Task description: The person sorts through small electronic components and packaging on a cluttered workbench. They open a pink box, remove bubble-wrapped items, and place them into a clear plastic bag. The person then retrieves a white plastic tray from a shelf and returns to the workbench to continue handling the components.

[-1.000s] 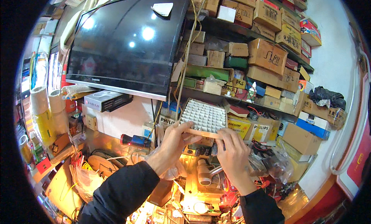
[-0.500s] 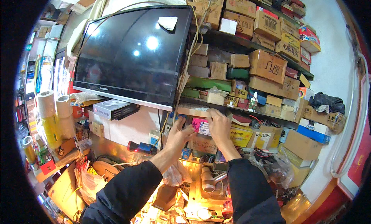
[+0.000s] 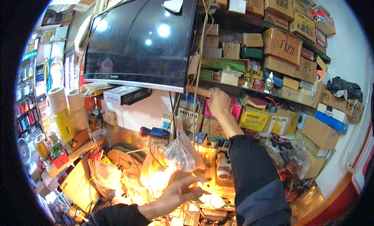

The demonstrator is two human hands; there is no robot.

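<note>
Right hand (image 3: 220,104) high by a shelf (image 3: 230,88), left hand (image 3: 175,195) low

The right hand's fingers are at the edge of a flat tan tray (image 3: 199,92); whether they grip it is unclear. The left hand, fingers spread, hangs over the brightly lit, cluttered tabletop (image 3: 211,173), just below a clear plastic bag (image 3: 182,152). Cardboard boxes (image 3: 282,45) crowd the shelving at right. A dark television (image 3: 140,46) stands to the left, with a torch (image 3: 154,133) below it.

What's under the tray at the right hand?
Below the tray are a printed box and a pink box, partly covered by the right hand. Anything directly beneath is hidden.
</note>
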